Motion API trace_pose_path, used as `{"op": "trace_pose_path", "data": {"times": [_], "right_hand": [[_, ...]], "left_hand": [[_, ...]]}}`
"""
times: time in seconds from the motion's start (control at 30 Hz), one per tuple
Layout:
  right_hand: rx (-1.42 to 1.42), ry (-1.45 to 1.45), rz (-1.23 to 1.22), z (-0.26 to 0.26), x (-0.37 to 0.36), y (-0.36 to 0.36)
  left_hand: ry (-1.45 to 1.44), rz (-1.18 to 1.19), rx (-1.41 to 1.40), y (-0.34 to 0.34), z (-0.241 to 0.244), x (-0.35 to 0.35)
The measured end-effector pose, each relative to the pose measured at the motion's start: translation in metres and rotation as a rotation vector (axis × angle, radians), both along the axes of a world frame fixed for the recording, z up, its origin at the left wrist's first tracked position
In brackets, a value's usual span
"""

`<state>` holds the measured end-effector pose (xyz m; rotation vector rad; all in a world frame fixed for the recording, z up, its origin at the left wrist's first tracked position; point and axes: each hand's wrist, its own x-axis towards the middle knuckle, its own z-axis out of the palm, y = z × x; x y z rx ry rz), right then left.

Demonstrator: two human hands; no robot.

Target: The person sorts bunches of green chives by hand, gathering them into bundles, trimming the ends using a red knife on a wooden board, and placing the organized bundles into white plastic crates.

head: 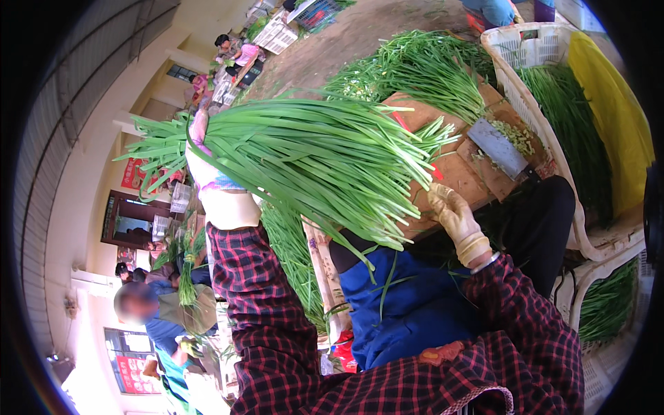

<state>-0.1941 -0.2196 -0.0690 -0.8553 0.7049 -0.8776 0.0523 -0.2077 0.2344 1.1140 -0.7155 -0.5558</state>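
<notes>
My left hand [199,137], in a glove, is closed around the leafy end of a large bunch of long green garlic chives [306,150]. The bunch lies across the view, its pale cut ends pointing to the right. At those ends is my right hand [454,215], in a cream rubber glove, its bent fingertips by one stem; whether they pinch it I cannot tell. A cleaver [498,148] rests on the wooden board [446,166] beside chopped stem ends [513,136]. More chives [436,72] lie on the board's far side, some loose stems under the held bunch.
A white plastic crate [563,207] with chives and a yellow sheet [609,119] stands at the right, above another crate. A further crate of chives [290,249] is at the left of my lap. A co-worker [171,332] is at the lower left; other people sit farther back.
</notes>
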Motion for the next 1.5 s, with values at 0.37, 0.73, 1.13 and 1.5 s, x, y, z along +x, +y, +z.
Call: {"op": "trace_pose_path", "data": {"times": [0.37,0.73,1.13,1.5], "right_hand": [[-0.274,-0.349,0.457,0.023,-0.010,0.046],[-1.137,1.056,0.199,0.077,-0.113,-0.081],[0.477,-1.123,0.764,0.071,0.042,-0.013],[0.500,-0.535,0.742,0.030,-0.039,0.059]], "left_hand": [[0.017,-0.106,-0.040,0.018,-0.005,-0.019],[-0.121,-0.082,-0.107,0.040,-0.009,-0.038],[-0.552,-0.041,-0.121,0.059,-0.031,-0.056],[-0.106,0.013,-0.085,0.010,-0.040,0.063]]}}
